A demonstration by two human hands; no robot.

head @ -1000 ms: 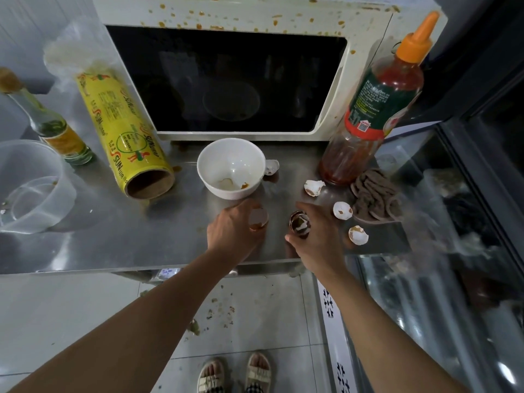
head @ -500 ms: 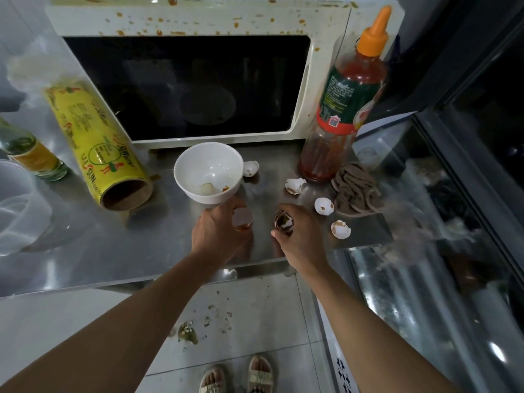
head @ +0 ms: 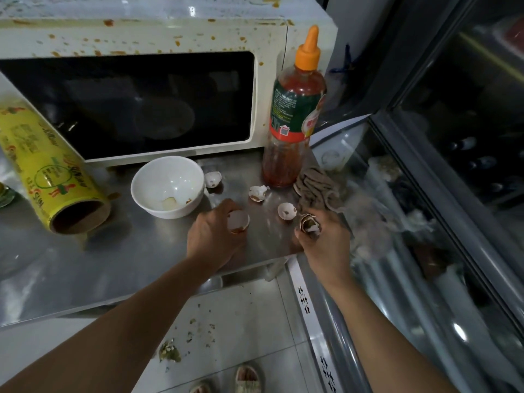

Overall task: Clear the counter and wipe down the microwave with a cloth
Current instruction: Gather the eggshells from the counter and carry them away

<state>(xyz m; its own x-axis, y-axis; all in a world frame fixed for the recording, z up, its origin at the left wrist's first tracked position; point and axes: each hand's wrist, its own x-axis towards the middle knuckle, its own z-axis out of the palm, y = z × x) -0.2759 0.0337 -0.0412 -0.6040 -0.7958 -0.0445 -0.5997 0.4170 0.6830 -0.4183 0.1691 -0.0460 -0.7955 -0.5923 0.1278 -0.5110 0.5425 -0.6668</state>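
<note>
Your left hand (head: 215,236) curled round a thin white eggshell half (head: 239,221), your right hand (head: 323,239) gripping stacked brown-stained shells (head: 309,224), jagged shell cup (head: 287,211) between them, crumpled ribbed cloth (head: 316,188) just beyond your right, spattered cream microwave (head: 170,38) behind, on brushed steel counter (head: 141,251).

Glass-fronted cabinet (head: 442,194) at right; sandalled feet (head: 246,377) on crumb-strewn floor (head: 241,321).

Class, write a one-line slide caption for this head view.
Left hand and right hand each hold eggshells before a splattered microwave.
</note>
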